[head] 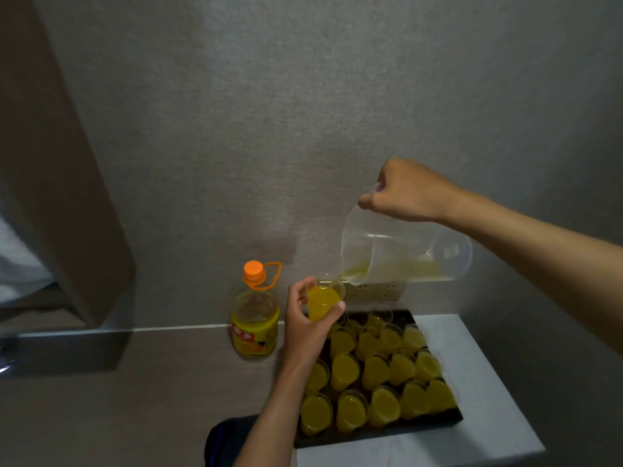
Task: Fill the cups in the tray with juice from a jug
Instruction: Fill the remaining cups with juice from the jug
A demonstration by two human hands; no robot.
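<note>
Dark tray [435, 429] on white bench [472, 446], packed with juice-filled clear cups [350, 369]. Left hand [306, 326] curls round one cup [322, 303] raised above the tray's far corner. Right hand [406, 192] grips tilted clear jug [404, 254], juice streaming into that cup. Orange-capped juice bottle [255, 318] stands left; label writing unreadable.

Clear jug [404, 251] tilted, pouring juice into raised cup [322, 303]; filled cups [374, 375] crowd dark tray [404, 429].

Counts: 1 clear jug [404, 254], upper right of frame. 1 cup [322, 303] held at centre. 1 orange-capped juice bottle [254, 315]. 1 dark tray [435, 423], lower right, carrying roughly 20 filled cups [345, 369]; exact count unclear.
</note>
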